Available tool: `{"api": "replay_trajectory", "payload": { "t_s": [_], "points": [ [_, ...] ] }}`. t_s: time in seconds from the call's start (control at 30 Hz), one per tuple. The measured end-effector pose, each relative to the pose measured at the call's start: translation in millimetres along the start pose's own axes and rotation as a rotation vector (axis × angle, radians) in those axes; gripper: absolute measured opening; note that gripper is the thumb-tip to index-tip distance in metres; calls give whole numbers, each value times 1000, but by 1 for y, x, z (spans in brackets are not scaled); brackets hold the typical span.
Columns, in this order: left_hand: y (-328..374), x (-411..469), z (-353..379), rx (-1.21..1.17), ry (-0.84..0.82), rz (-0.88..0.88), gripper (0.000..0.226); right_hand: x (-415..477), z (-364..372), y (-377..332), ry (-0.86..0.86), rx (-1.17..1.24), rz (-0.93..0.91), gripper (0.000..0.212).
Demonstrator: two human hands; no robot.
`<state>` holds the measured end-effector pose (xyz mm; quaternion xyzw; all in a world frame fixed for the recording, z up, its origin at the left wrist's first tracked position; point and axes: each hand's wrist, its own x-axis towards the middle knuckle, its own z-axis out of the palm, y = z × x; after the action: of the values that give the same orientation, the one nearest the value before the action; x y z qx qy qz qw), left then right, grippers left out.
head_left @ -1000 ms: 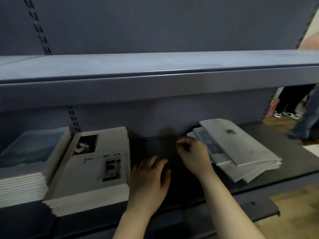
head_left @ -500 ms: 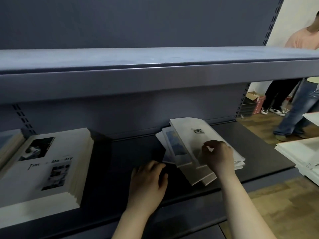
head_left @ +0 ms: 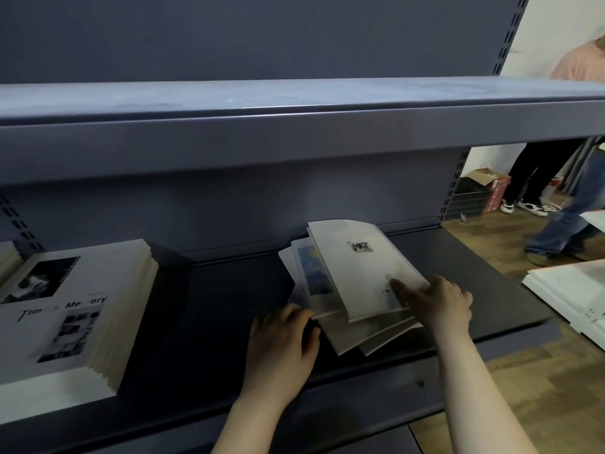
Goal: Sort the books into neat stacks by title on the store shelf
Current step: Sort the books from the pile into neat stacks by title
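Left hand [head_left: 281, 342], fingers [head_left: 294, 315] loosely spread, braces the skewed pile [head_left: 360, 335] on the shelf [head_left: 212, 306], likely so the right hand [head_left: 437, 304], fingers on the top book [head_left: 363, 273], grip unclear, can lift it

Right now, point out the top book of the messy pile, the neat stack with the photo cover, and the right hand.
top book [head_left: 357, 267], head view: middle of its pale cover.
neat stack [head_left: 108, 273], head view: top cover, blank area above the title.
right hand [head_left: 438, 306], head view: back of the hand.
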<state>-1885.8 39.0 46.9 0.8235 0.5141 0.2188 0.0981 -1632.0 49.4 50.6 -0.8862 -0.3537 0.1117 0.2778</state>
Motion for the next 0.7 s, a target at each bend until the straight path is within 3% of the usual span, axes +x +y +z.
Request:
{"api": "replay_trajectory", "payload": {
  "t_s": [0.23,0.57,0.7],
  "points": [
    [0,7,-3,31,-7,2,28,21,-1,1,-77,-9,14,94],
    [-2,10,4,55,3,-7,29,24,-8,-5,-154,2,71,101],
    [-3,11,5,80,5,-12,29,20,-20,-8,-179,104,-29,58]
  ]
}}
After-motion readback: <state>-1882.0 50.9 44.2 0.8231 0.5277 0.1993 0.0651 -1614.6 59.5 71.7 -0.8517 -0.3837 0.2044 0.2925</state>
